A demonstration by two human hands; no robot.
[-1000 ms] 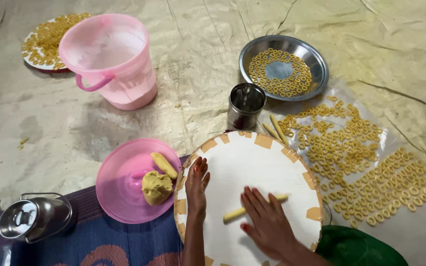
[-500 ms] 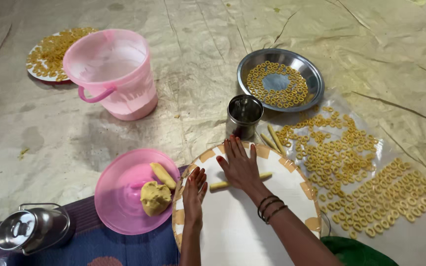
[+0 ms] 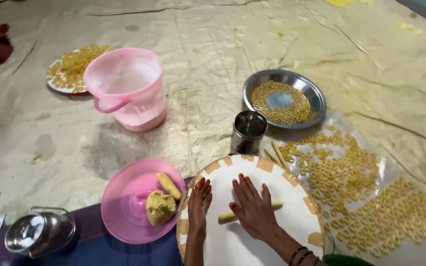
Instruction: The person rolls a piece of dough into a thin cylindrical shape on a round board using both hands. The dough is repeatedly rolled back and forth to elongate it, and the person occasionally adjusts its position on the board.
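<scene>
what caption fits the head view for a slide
Right hand rolls a dough stick on a round board, left hand alongside.

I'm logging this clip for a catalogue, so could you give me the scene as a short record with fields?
Setting: floor covered with a shiny sheet
Right hand: flat on a dough stick, pressing it on the round white board
Left hand: flat on the board's left edge
Pink lid: holds a dough lump and a dough roll
Steel cup: upright beyond the board
Steel plate: dough rings inside
Clear sheet: many dough rings spread out
Pink bucket: upright, far left
</scene>
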